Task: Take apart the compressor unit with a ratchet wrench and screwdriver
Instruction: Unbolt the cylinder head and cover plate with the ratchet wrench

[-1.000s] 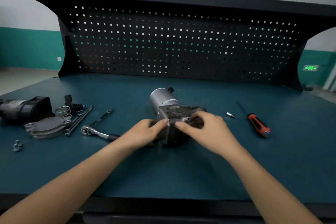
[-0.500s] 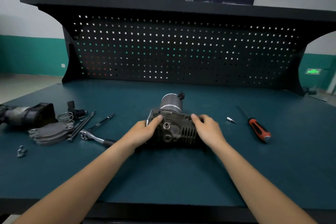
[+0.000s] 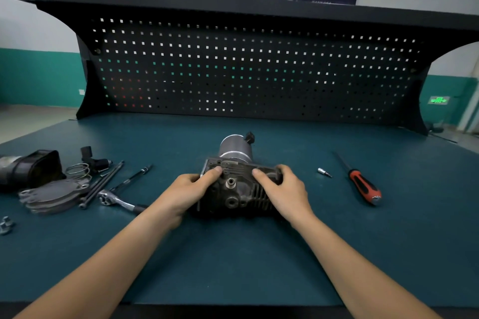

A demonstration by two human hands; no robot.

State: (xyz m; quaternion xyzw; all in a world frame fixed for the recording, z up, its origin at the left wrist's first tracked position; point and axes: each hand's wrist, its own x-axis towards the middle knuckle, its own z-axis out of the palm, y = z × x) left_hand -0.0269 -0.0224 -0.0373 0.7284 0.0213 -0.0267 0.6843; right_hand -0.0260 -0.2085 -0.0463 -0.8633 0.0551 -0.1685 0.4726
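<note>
The compressor [image 3: 234, 189] lies on the bench [image 3: 233, 267], long axis pointing away from the person — finned block nearest. The left hand [image 3: 186, 194] and right hand [image 3: 282, 193] clasp that block from either side. The ratchet wrench [image 3: 116, 199] lies near the left hand — the screwdriver [image 3: 363, 186] farther off right.

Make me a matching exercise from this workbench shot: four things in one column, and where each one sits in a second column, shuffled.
Things
1. compressor unit
2. ratchet wrench
3. screwdriver
4. loose bit

Places
A. farthest right, lying alone
B. gripped by the left hand and the right hand
C. left of the left hand, beside the long rods
D. between the right hand and the red-and-black handle

Pairs: 1-B, 2-C, 3-A, 4-D
</note>
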